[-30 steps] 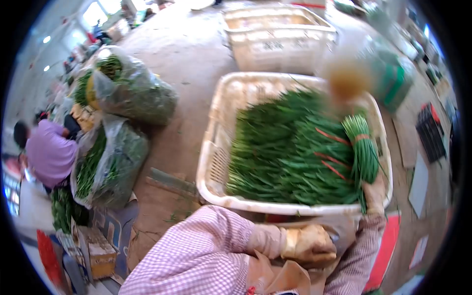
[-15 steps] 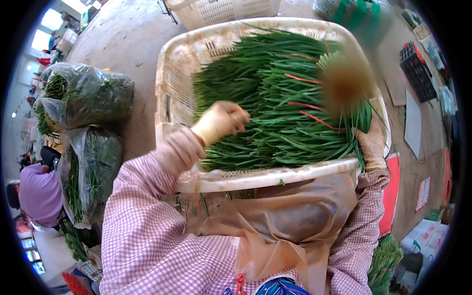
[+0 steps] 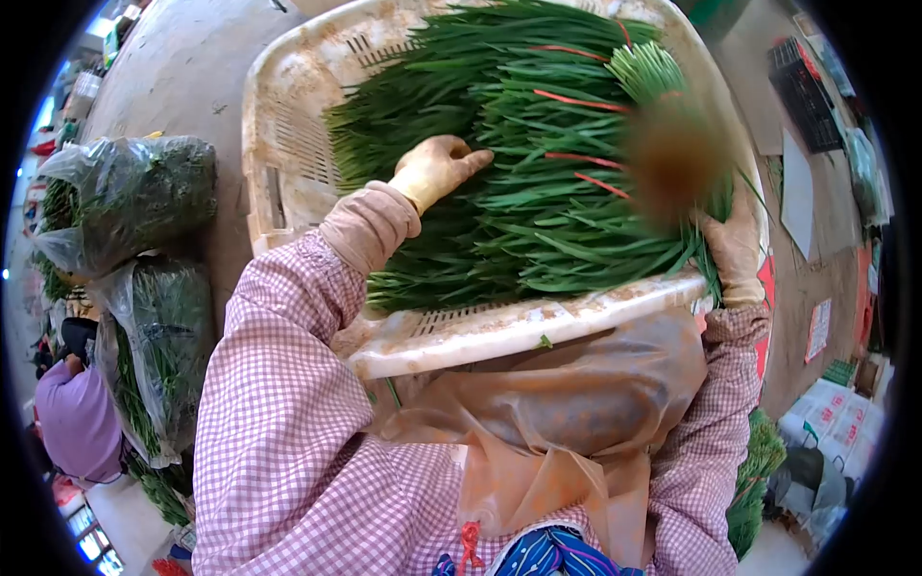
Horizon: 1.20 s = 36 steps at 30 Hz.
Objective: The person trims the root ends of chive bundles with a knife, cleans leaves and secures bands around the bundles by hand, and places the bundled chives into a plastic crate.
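My left hand [image 3: 437, 171], in a pale glove, is over the long green leaves of the garlic chives [image 3: 567, 226], fingers curled under and thumb pointing right. What it holds, if anything, is hidden. At the right end of the crate [image 3: 293, 144], my gloved right hand [image 3: 732, 254] is closed around some chives, with leaves showing above and below the thumb. Several bunches lie side by side in the crate, bound with red ties [image 3: 581, 101]. One pale cut end [image 3: 645, 69] faces up. A brown blur covers part of the bunches beside my right hand.
Clear plastic bags of greens [image 3: 144, 197] stand on the floor at left, near a person in purple [image 3: 79, 422]. A brown plastic apron [image 3: 557, 413] covers my lap. To the right are a black crate [image 3: 805, 94], a white board [image 3: 796, 197] and more greens [image 3: 756, 480].
The view has shifted, so the crate appears higher and farther left. My left hand's thumb now stretches out to the right over the leaves. My right hand remains at the crate's right end.
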Motion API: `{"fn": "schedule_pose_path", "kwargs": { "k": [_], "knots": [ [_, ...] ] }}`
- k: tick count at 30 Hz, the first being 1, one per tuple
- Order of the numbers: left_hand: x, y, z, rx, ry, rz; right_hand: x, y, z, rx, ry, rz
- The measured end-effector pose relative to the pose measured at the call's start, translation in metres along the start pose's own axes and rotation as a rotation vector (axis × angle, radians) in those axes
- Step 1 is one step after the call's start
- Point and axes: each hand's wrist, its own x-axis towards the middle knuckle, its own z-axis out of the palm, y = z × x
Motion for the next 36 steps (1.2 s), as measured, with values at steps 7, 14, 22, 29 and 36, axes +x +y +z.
{"fn": "schedule_pose_path", "kwargs": {
  "k": [7,14,22,29,36],
  "knots": [
    [0.017,-0.017,0.008,-0.191,-0.093,0.233,-0.002,0.001,0.000,0.031,-0.001,0.024],
    [-0.020,0.018,-0.038,0.301,-0.315,0.319,0.000,0.008,0.002,0.032,-0.008,-0.017],
    [-0.047,0.031,-0.013,-0.070,-0.067,0.443,0.002,0.013,0.005,0.045,-0.005,-0.017],
    [-0.040,0.050,0.016,0.046,-0.078,0.450,0.006,0.026,0.006,-0.095,-0.079,0.075],
    [-0.067,0.032,-0.004,-0.536,-0.183,0.258,0.007,0.032,0.009,-0.108,-0.050,0.037]
  ]
}}
